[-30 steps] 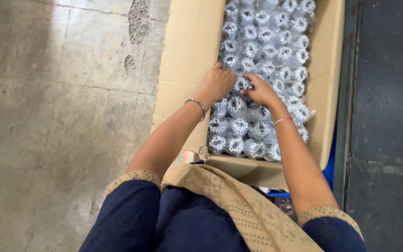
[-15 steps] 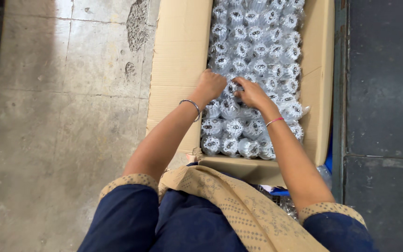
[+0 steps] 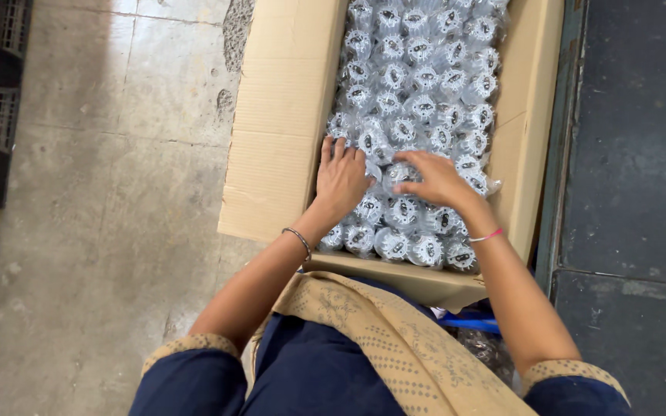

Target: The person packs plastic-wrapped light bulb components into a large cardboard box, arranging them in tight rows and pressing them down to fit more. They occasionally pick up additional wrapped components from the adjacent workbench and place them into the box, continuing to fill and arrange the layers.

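Left hand (image 3: 341,179) flat, fingers spread, on wrapped parts (image 3: 418,100) mid-frame; right hand (image 3: 437,179) beside it, loosely curled, pinching nothing visible.

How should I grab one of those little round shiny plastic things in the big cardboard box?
Probably from straight above: pinch the rim of one small round clear plastic piece with fingertips. They sit packed side by side, open tops up, in the brown cardboard box, so their sides seem blocked by neighbours.
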Action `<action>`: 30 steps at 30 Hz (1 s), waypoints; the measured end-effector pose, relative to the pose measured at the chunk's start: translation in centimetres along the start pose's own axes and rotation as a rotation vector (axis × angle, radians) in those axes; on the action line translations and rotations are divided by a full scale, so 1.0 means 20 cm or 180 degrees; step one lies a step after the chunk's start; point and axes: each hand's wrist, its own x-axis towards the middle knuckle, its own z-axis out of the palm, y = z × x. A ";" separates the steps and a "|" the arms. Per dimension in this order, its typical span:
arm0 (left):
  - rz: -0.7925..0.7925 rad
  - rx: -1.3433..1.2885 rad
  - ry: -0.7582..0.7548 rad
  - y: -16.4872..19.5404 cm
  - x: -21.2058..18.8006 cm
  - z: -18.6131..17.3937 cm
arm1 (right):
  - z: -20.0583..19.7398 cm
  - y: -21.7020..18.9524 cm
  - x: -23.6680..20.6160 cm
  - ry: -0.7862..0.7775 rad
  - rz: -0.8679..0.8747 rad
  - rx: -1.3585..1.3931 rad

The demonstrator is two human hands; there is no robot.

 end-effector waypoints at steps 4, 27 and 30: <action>0.0034 0.0052 0.0034 -0.02 -0.01 0.10 | 0.10 -0.03 -0.04 0.0001 0.0114 -0.0303; -0.0139 0.0136 0.0185 0.14 0.03 -0.04 | 0.02 -0.23 -0.04 0.0488 0.0694 -0.0778; -0.0209 0.0097 0.0118 0.15 0.04 -0.04 | -0.01 -0.23 -0.03 0.0423 0.0800 -0.0709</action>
